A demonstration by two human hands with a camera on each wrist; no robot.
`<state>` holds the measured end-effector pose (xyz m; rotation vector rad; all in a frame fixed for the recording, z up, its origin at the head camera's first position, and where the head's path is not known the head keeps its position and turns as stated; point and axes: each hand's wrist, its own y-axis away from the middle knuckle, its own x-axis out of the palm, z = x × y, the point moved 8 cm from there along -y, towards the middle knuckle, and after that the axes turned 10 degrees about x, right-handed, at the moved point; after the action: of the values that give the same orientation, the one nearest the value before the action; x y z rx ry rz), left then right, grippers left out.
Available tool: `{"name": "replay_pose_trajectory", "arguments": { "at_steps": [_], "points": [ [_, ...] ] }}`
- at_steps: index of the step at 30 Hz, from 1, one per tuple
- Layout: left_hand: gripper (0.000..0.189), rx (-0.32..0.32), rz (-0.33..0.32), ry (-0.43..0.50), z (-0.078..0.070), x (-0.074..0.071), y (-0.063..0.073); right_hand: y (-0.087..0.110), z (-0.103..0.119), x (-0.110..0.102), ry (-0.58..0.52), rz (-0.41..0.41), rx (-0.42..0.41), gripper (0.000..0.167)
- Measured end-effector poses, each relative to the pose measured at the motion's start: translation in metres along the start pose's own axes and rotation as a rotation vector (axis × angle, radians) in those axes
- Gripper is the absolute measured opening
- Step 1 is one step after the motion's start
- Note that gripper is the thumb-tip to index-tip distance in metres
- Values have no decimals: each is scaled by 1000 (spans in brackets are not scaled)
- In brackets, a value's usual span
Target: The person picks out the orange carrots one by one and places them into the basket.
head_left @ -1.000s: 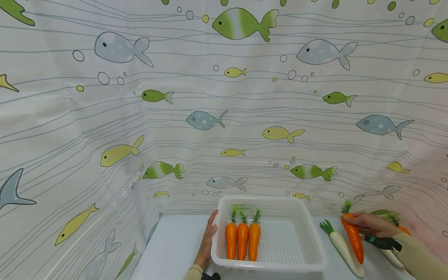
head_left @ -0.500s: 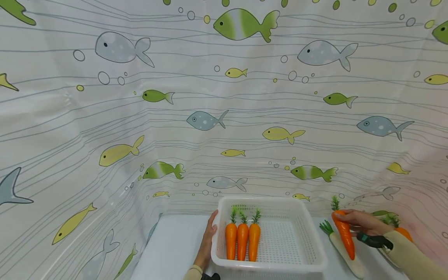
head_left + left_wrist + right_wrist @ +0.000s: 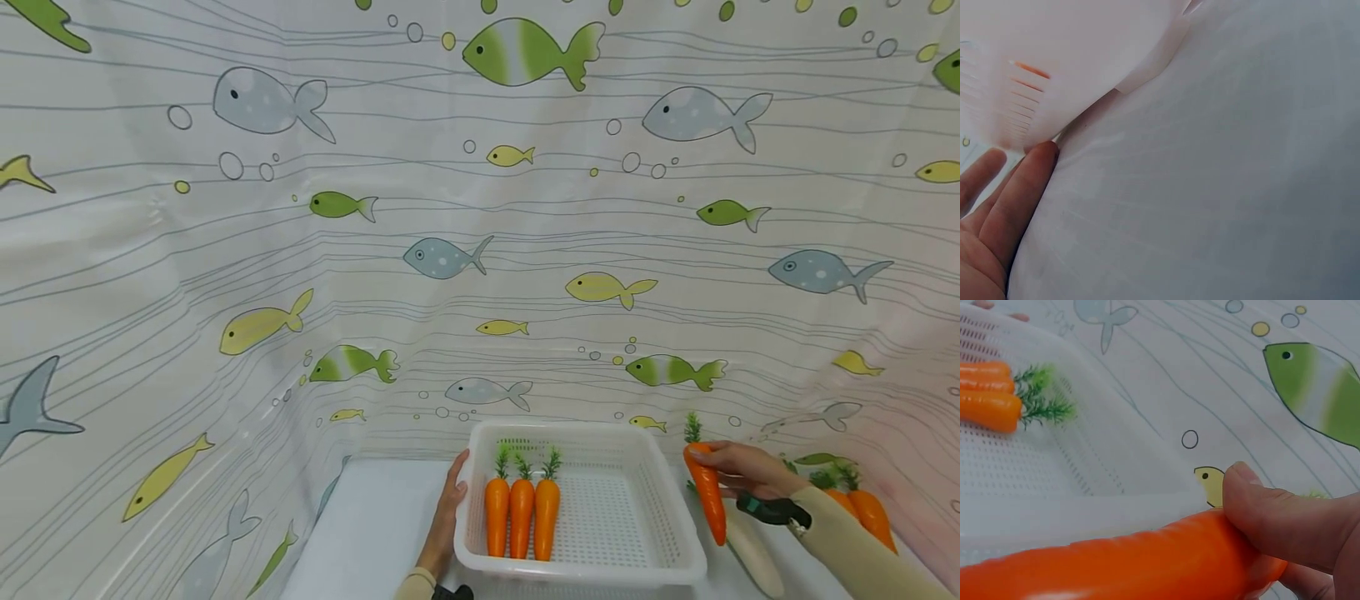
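Note:
A white perforated plastic basket (image 3: pixel 592 572) stands on the table, with three orange carrots (image 3: pixel 521 518) lying side by side at its left. Against the basket's left wall rests my left hand (image 3: pixel 450 508), its fingers fairly straight along the outside; the left wrist view shows the fingertips (image 3: pixel 1044 156) touching the wall low down. My right hand (image 3: pixel 750 468) pinches another carrot (image 3: pixel 707 492) near its leafy top, thumb on the near side in the right wrist view. That carrot hangs tip down just right of the basket, above a white radish (image 3: pixel 750 550).
More carrots (image 3: pixel 870 512) lie at the far right, partly behind the right sleeve (image 3: pixel 855 542). A white table (image 3: pixel 367 525) extends left of the basket. Behind everything hangs a fish-patterned curtain (image 3: pixel 540 217).
My right hand has moved left with the carrot, from over the radish toward the basket's right rim. My left hand and the basket keep their place.

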<state>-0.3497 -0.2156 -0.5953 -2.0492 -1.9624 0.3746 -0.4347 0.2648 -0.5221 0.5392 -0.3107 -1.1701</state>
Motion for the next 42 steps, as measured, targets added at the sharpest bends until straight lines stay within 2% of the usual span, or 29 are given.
{"name": "replay_pose_trajectory", "arguments": {
  "at_steps": [3,7,9,11,15,19,23,33,42],
  "points": [
    [62,2,4,-6,1,0,0,-1,3,9,-7,32,-7,44],
    [62,6,8,-16,3,-2,0,-2,7,23,-32,139,-40,32],
    [62,7,8,-19,3,-2,0,-3,8,28,-80,147,-34,27],
    [61,8,6,-22,4,-2,0,-4,10,35,-99,166,-33,29],
    [61,17,5,-34,4,-2,-1,-5,12,39,-151,84,-21,34],
    [60,20,3,-38,3,-2,-1,-6,15,36,-120,-8,-24,38],
    [60,16,1,-44,3,-3,0,-8,21,34,-68,-51,-52,44],
    [60,12,-2,-69,1,-2,1,-3,34,49,15,-14,-105,54],
    [60,7,-1,-54,2,-2,0,-3,45,75,45,3,-138,56]
  ]
}}
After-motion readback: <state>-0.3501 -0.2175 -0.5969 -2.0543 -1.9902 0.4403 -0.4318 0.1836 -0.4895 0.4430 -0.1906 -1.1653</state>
